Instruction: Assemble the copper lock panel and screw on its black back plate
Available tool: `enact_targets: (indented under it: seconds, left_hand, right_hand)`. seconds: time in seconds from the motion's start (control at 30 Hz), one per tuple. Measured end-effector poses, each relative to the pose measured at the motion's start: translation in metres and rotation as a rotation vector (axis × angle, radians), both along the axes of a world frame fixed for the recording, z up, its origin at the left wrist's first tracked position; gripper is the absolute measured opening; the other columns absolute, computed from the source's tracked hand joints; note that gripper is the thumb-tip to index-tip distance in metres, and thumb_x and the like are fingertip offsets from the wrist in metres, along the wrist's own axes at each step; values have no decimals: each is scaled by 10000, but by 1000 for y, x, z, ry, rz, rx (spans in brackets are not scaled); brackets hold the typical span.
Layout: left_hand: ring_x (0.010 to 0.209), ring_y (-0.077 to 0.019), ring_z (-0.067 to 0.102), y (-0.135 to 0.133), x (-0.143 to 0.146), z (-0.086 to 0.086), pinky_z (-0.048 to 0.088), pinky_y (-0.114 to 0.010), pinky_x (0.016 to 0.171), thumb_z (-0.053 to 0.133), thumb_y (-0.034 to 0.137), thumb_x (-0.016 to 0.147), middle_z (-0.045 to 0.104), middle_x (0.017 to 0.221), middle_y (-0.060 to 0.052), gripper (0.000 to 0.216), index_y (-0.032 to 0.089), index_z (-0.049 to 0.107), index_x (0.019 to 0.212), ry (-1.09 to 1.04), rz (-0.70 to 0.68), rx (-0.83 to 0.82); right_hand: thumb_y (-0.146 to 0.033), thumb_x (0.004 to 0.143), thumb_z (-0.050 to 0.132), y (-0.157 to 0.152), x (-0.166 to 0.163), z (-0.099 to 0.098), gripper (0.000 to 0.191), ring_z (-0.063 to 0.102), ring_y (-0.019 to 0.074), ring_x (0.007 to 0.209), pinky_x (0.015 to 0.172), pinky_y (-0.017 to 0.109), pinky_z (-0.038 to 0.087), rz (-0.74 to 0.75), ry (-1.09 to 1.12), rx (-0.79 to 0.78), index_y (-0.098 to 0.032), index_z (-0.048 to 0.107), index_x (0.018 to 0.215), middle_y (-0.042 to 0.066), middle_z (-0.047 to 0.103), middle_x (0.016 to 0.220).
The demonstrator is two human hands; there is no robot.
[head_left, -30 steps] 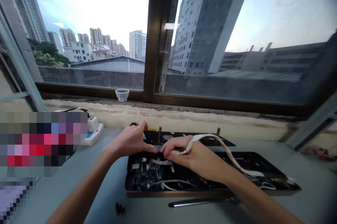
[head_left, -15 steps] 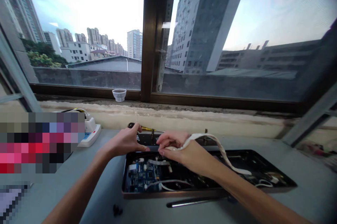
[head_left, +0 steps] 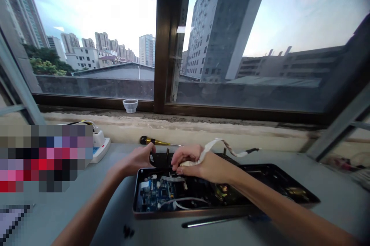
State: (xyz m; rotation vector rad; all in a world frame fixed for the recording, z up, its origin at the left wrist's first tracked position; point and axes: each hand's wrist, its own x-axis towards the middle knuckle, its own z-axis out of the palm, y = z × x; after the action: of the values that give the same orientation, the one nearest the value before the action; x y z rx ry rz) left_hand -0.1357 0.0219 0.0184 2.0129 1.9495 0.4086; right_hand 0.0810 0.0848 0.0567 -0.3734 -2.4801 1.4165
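A long dark electronics casing (head_left: 162, 214) lies with its inside facing up in front of me. A blue circuit board (head_left: 164, 191) with thin cables sits in its left part. My right hand (head_left: 199, 163) is above the casing's back edge, with a white tape-wrapped cable (head_left: 212, 145) pinched between thumb and fingers. From there the cable arches rightward to a black tip behind the casing. My left hand (head_left: 140, 162) is closed on the left end of a black panel (head_left: 158, 159) behind the casing; its thumb is hidden.
A yellow-and-black screwdriver (head_left: 154, 142) lies by the wall. Along the casing's front is a dark slim tool (head_left: 208, 221), with small black pieces (head_left: 128, 231) nearby. A white power strip (head_left: 101, 150) stands left. On the windowsill sits a clear plastic cup (head_left: 130, 105).
The cable's free end has swung from inside the casing to behind it. My left hand has shifted down and left, from the casing's back edge onto the panel's end, exposing the screwdriver handle.
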Motion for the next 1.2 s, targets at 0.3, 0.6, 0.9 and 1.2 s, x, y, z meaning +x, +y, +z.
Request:
enact_targets:
  seconds: [0.3, 0.6, 0.9, 1.2]
  left_hand:
    - [824, -191, 535, -7, 0, -3, 398, -251, 698, 544, 469, 701, 591, 906, -34, 364, 216, 492, 957, -44, -112, 9]
    - [1033, -215, 501, -14, -4, -10, 369, -301, 883, 552, 362, 712, 572, 1068, -63, 358, 229, 504, 1041, -98, -188, 23]
    - [1067, -211, 515, -15, 0, 25, 359, -330, 922, 367, 401, 842, 590, 1153, -89, 392, 173, 525, 1119, -332, -101, -75]
    - [766, -148, 554, -19, 25, 27, 423, -252, 674, 546, 225, 674, 622, 833, 33, 295, 230, 618, 960, -586, -151, -395]
  right_hand:
    - [-124, 723, 558, 1, 0, 2, 131, 607, 114, 768, 694, 241, 473, -7, -21, 64, -159, 590, 846, 25, 651, 824]
    - [-164, 720, 575, 1, -2, 1, 72, 573, 123, 752, 694, 244, 446, -13, -30, 207, -174, 632, 763, 14, 634, 800]
    - [-152, 725, 551, -4, -3, 1, 134, 595, 119, 734, 671, 230, 459, -48, -33, 134, -161, 607, 847, 13, 639, 788]
    - [-87, 710, 531, -5, -4, 7, 164, 569, 100, 670, 616, 197, 425, 24, -49, 402, -168, 648, 792, -6, 641, 739]
